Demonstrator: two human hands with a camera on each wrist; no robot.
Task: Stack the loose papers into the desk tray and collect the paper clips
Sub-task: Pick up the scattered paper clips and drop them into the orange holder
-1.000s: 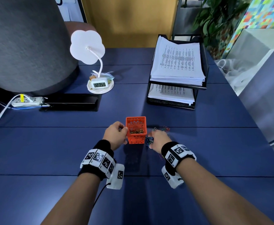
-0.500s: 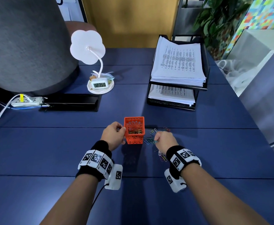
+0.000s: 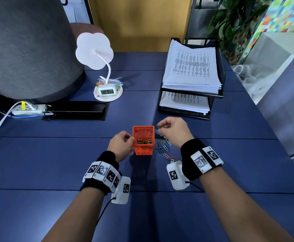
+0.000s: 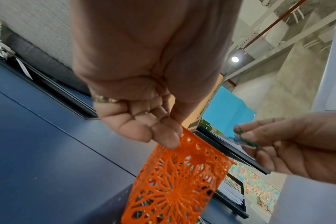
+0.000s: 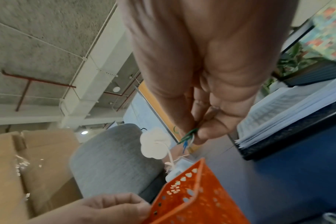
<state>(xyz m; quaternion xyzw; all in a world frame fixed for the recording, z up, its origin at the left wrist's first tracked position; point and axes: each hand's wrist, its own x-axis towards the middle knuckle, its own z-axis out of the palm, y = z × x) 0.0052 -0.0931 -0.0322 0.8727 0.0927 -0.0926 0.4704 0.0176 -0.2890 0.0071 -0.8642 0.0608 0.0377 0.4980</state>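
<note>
Paper clips (image 3: 164, 151), in several colours, lie scattered on the blue desk (image 3: 55, 163) just below and in front of the right hand (image 3: 175, 131), between it and the orange basket (image 3: 143, 140). That hand is raised off the desk beside the basket's right rim, with thumb and fingertips pinched together on a few held clips (image 5: 187, 138), green and blue ones among them; the left wrist view shows the same small bunch (image 4: 246, 140) gripped at the fingertips. The left hand (image 3: 121, 145) grips the basket's left wall at the rim, fingers curled over the edge (image 4: 163, 136), and a ring shows on 1 finger. The basket stands upright on the desk between the 2 hands, and gold and coloured clips already lie in its bottom. Beyond the right hand, well apart from it, stands a black 2-tier desk tray (image 3: 219, 95); printed papers (image 3: 191, 67) are stacked on its top level and a thinner stack lies on the lower level. Beyond the left hand stand a white flower-shaped lamp (image 3: 94, 51) with a small digital clock (image 3: 107, 91) on its base, and further to that hand's left a power strip (image 3: 28, 109).
</note>
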